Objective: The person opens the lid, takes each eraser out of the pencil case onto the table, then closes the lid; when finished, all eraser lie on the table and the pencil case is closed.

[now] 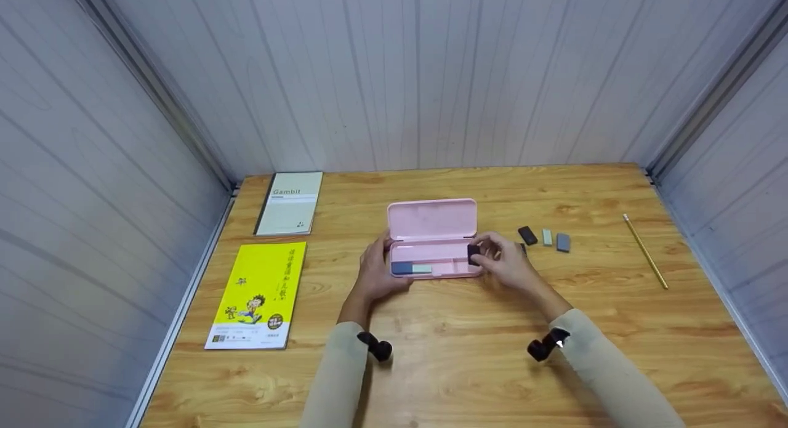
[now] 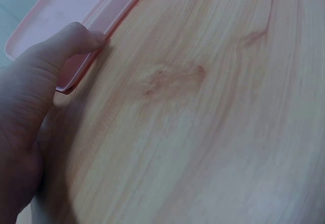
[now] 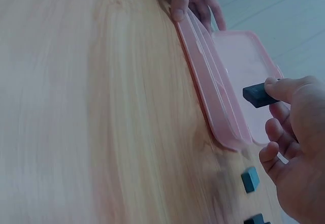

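Note:
An open pink pencil case (image 1: 433, 220) lies on the table, its lid tipped back. My left hand (image 1: 375, 271) grips the case's left end, with the thumb on the front wall in the left wrist view. Between thumb and fingers, my right hand (image 1: 510, 265) pinches a black eraser (image 3: 259, 96) above the case's right end. Inside the case's front compartment lie a blue eraser (image 1: 402, 268) and a pale green eraser (image 1: 422, 269), end to end. Just past the case's right end, a dark eraser (image 3: 250, 179) sits on the table, mostly hidden by my right hand in the head view.
Right of the case lie a black eraser (image 1: 527, 235), a pale green eraser (image 1: 547, 237) and a grey-blue eraser (image 1: 562, 242). Farther right is a gold pencil (image 1: 645, 250). A yellow book (image 1: 258, 292) and a pale Gambit notebook (image 1: 290, 209) lie at left. Panel walls (image 1: 381, 77) enclose the table.

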Available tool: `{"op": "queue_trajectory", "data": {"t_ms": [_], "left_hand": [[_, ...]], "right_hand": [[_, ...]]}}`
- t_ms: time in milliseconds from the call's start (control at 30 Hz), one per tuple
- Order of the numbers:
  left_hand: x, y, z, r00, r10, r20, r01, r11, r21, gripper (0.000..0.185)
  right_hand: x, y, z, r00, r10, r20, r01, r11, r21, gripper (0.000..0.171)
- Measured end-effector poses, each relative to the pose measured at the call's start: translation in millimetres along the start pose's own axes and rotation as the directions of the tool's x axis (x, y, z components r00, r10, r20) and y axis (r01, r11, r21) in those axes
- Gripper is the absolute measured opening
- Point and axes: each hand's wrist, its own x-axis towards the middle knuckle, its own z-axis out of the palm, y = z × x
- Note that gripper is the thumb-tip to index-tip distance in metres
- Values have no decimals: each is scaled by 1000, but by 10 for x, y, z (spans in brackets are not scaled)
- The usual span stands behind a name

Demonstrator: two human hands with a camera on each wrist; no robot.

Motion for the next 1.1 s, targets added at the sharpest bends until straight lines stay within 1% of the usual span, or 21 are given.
{"op": "queue_trajectory", "data": {"t_ms": [200, 400, 500, 800, 967, 1100], "left_hand": [[-5, 14, 2, 1000, -3, 0, 3, 1000, -7, 129], [-7, 15, -1, 1000, 4, 0, -4, 1000, -10, 126], [-9, 15, -2, 1000, 14, 1, -14, 1000, -20, 124], [-13, 36, -12, 1000, 13, 6, -13, 1000, -16, 125], [-19, 39, -14, 1000, 13, 8, -13, 1000, -15, 126], [-23, 41, -19, 1000, 7, 12, -7, 1000, -12, 127]], "right_hand": [[-40, 100, -199, 999, -12, -46, 12, 1000, -6, 25], [-104, 173, -376, 998, 37, -51, -37, 999, 0, 25], [-142, 196, -465, 996, 62, -67, -61, 998, 6, 26], [-219, 317, -757, 988, 84, -128, -87, 996, -20, 29], [-267, 394, -892, 986, 103, -133, -110, 993, -50, 28], [-296, 432, -977, 987, 106, -121, -116, 990, -81, 29]]}}
